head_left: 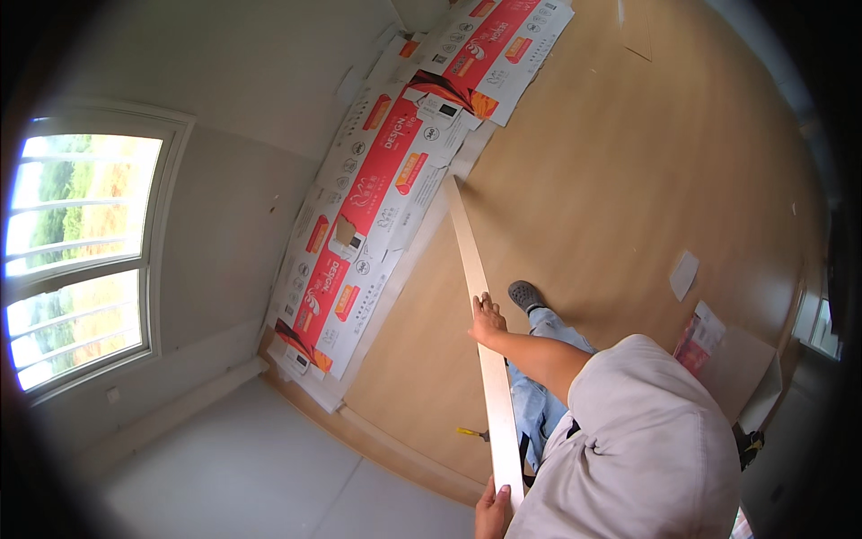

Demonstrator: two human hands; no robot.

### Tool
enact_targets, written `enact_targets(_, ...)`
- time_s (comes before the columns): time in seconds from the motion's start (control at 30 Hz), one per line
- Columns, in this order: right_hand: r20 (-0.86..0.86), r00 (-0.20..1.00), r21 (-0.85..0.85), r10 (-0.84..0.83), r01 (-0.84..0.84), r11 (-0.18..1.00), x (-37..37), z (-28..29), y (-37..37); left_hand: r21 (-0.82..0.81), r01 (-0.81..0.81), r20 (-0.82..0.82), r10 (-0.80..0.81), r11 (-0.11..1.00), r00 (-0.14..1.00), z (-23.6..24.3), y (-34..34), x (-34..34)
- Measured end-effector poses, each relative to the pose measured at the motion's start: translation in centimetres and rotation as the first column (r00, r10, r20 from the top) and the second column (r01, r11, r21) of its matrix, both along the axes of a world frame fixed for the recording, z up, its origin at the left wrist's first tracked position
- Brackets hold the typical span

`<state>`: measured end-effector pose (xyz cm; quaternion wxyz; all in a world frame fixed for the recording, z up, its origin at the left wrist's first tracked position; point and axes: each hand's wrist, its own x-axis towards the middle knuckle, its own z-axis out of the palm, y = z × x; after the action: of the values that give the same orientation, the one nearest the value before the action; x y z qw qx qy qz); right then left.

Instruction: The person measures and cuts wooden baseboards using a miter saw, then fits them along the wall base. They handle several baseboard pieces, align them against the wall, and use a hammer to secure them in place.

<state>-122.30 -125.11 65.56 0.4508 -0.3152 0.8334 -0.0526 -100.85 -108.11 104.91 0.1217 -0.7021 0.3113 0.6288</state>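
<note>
1. Head view: a long, narrow pale board (472, 247) runs slantwise over the tan floor (620, 171), its far end close to the flattened cardboard (364, 193) and its near end by the person's body.
2. The left hand (493, 511) grips the board's near end, thumb on the upper face; its other fingers are partly hidden.
3. The right hand (487, 320) lies on the board's upper face, around the middle of its length, fingers bent; whether they pinch it, I cannot tell.
4. Left of the board, red-and-white cardboard covers a long strip beside the wall (238, 198).
5. Farther left of the board, beyond the cardboard, a barred window (81, 216) is set in that wall.
6. Just left of the board's near half is a small tool with a yellow handle (466, 431).
7. Right of the board, near the right hand, is a grey shoe (525, 295) below a blue trouser leg (561, 329).
8. Well right of the board lie a white scrap (684, 275) and a red-and-white packet (699, 340).
</note>
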Motion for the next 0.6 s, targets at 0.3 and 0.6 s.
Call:
enact_targets(0.3, 0.006, 0.998, 0.055, 0.063, -0.064, 0.996, -1.1, 0.5, 5.1, 0.062, -0.196, -0.182, 0.204, 0.979, 0.962, -1.2, 5.0, 2.6)
enact_targets(0.6, 0.084, 0.989, -0.178, -0.120, 0.133, 0.975, -3.5, 6.6, 2.0, -0.175, -0.164, -0.093, 0.150, 0.971, 0.984, 6.2, 2.3, -1.0)
